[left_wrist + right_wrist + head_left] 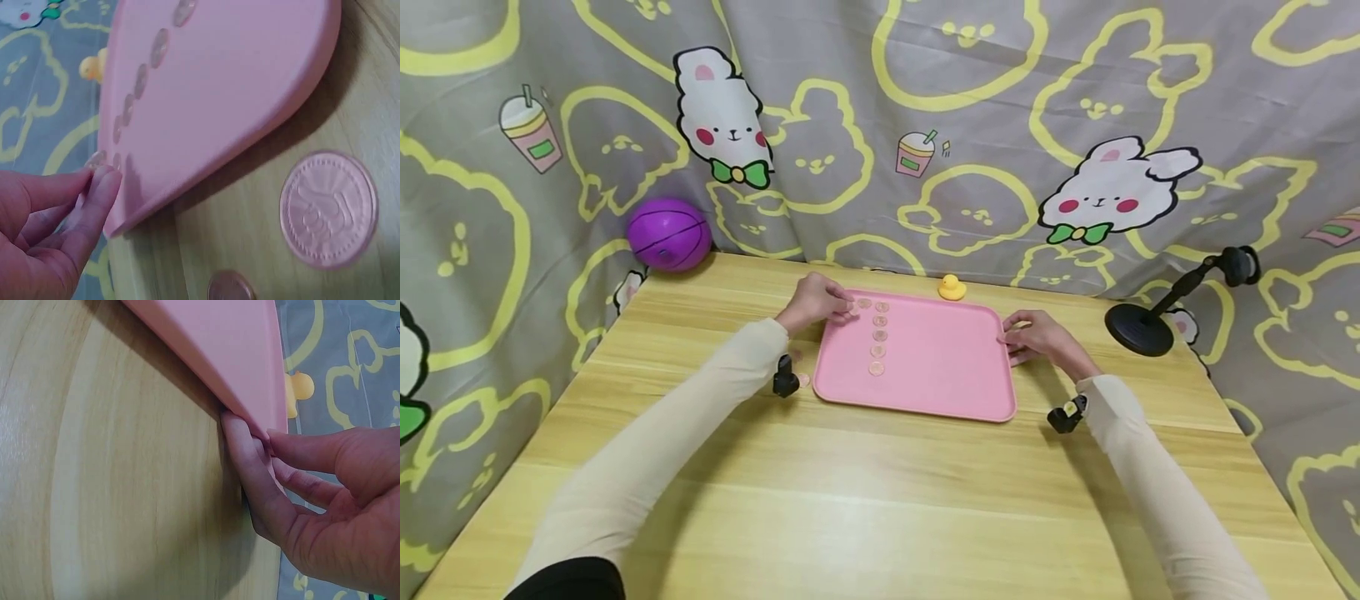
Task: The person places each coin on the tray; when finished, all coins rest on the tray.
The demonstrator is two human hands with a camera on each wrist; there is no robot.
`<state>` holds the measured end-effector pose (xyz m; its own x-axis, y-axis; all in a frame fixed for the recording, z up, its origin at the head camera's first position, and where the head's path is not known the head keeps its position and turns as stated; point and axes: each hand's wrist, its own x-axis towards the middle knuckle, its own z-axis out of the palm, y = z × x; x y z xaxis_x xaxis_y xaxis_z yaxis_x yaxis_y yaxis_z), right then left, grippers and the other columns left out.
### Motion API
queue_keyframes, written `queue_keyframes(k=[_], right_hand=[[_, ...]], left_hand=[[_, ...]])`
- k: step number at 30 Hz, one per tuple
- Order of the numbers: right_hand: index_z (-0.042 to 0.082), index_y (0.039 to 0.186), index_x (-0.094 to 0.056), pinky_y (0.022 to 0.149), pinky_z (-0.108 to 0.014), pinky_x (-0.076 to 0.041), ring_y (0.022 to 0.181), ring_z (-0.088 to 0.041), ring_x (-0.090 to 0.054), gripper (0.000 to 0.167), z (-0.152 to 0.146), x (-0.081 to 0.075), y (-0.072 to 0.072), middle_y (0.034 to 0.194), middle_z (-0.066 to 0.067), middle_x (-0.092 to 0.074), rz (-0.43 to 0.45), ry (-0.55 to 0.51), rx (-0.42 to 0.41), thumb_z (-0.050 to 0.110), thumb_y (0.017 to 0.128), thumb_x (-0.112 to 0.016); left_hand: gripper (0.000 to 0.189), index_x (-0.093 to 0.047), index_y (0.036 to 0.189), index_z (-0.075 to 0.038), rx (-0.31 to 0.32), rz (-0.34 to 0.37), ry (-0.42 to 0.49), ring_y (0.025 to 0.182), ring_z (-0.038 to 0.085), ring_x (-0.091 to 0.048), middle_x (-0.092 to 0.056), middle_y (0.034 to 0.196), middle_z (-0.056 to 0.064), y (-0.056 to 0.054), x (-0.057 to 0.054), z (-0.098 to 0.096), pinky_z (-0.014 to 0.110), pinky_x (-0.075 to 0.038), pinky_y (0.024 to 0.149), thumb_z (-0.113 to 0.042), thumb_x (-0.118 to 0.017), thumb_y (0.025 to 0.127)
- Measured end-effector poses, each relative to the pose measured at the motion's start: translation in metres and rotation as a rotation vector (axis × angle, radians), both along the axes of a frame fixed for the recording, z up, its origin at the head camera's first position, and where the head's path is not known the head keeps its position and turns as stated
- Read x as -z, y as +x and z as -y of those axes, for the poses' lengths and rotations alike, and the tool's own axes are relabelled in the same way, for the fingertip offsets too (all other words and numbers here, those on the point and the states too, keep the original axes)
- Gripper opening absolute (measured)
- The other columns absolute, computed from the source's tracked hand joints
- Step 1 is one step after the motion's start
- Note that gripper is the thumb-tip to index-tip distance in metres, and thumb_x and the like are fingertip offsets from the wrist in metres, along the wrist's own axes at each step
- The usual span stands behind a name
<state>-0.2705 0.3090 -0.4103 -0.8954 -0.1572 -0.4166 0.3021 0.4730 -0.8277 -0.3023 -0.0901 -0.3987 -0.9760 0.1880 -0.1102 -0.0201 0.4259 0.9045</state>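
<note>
A pink tray (943, 358) lies on the wooden table. On its left part several coins (880, 336) form a column, with another coin (864, 304) beside the column's far end. My left hand (814, 302) is over the tray's far left corner and pinches a coin (96, 159) between thumb and fingertips, low over the tray. At the tray's right edge, my right hand (1036, 335) grips the rim, with the thumb on top and fingers beneath, as the right wrist view shows. Left of the tray, a large-looking coin (329, 209) and another coin (230, 286) lie on the table.
A yellow rubber duck (952, 287) sits behind the tray. At the back left is a purple ball (669, 235); a black stand (1140, 328) is at the right. A patterned curtain (850, 150) hangs behind the table (865, 500).
</note>
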Motion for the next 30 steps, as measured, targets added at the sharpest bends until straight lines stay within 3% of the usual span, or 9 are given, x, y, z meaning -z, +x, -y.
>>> queue_keyframes(k=[6, 11, 25, 30], right_hand=[[-0.014, 0.132, -0.045, 0.074, -0.035, -0.066, 0.072, -0.012, -0.072, 0.034, 0.002, 0.001, 0.000, 0.083, -0.007, -0.073, 0.002, -0.015, 0.007, -0.001, 0.103, -0.060], [-0.013, 0.132, -0.045, 0.073, -0.035, -0.066, 0.070, -0.013, -0.072, 0.036, 0.004, 0.001, -0.002, 0.082, -0.006, -0.071, 0.008, -0.026, 0.005, -0.001, 0.103, -0.061], [-0.013, 0.133, -0.046, 0.073, -0.034, -0.066, 0.070, -0.011, -0.070, 0.037, 0.000, 0.002, 0.000, 0.081, -0.004, -0.070, 0.006, -0.015, 0.020, 0.001, 0.104, -0.062], [-0.013, 0.133, -0.046, 0.074, -0.035, -0.066, 0.070, -0.013, -0.071, 0.036, -0.001, 0.001, 0.000, 0.084, -0.006, -0.070, 0.011, -0.005, 0.013, 0.002, 0.104, -0.061]], left_hand=[[0.011, -0.075, 0.100, 0.014, 0.002, 0.004, -0.077, 0.072, 0.025, -0.077, -0.077, 0.095, 0.027, 0.001, 0.011, -0.011, 0.032, -0.065, 0.071, 0.008, -0.069, 0.094], [0.009, -0.074, 0.100, 0.013, -0.014, 0.040, -0.072, 0.062, 0.016, -0.074, -0.077, 0.094, 0.027, 0.001, 0.014, -0.011, 0.029, -0.065, 0.067, 0.007, -0.069, 0.094], [0.008, -0.070, 0.099, 0.012, -0.005, 0.038, -0.118, 0.056, 0.013, -0.070, -0.076, 0.089, 0.025, -0.005, 0.017, -0.020, 0.027, -0.063, 0.061, 0.006, -0.071, 0.093], [0.011, -0.071, 0.102, 0.012, 0.007, 0.052, -0.130, 0.062, 0.019, -0.074, -0.076, 0.096, 0.028, -0.006, 0.013, -0.020, 0.029, -0.064, 0.064, 0.007, -0.071, 0.092]])
